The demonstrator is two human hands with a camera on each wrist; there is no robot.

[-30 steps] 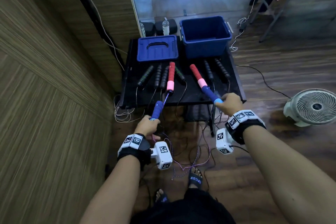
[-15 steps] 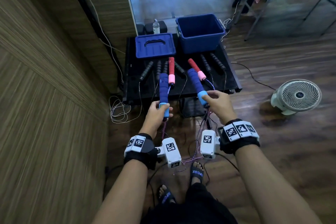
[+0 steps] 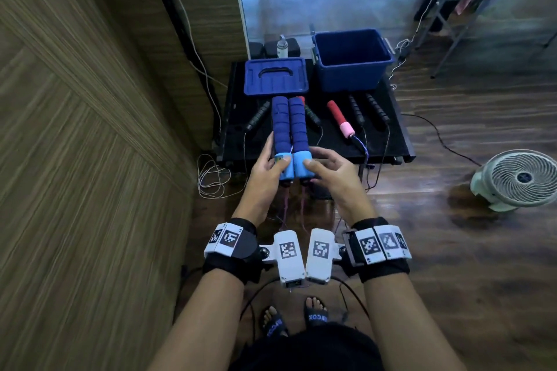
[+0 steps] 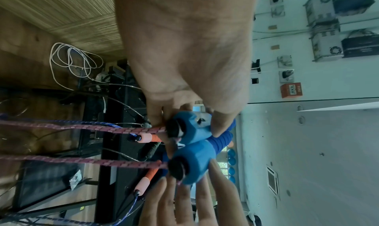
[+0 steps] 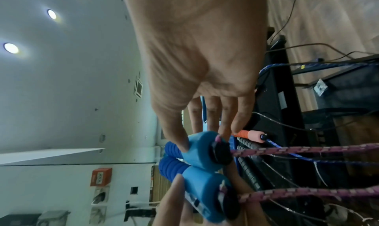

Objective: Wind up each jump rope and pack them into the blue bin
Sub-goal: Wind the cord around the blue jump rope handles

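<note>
Standing in sandals point(image 3: 316, 316) on the wood floor point(image 3: 452, 250); holding two blue handles point(image 3: 291, 129) side by side and touching, long axes running straight away from the body, light-blue caps nearest, dark ribbed ends pointing toward the lid; left hand point(image 3: 268, 170) curling thumb and fingers round the left handle's cap point(image 4: 194, 129); right hand point(image 3: 330, 170) pinching the right handle's cap point(image 5: 202, 150) between thumb and fingers; pink braided rope point(image 3: 284, 208) trailing from both caps down toward the floor. Beyond, lying on the black table point(image 3: 391, 141): a red-and-pink handle point(image 3: 340, 119) angling away and to the left, pink end nearest, plus black ribbed handles point(image 3: 376, 110) flanking it. Farther back, sitting flat on the table, the blue lid point(image 3: 275, 77); beside it to the right, the blue bin point(image 3: 351, 59), upright and open-topped. Off right on the floor, resting, a white fan point(image 3: 518, 179).
</note>
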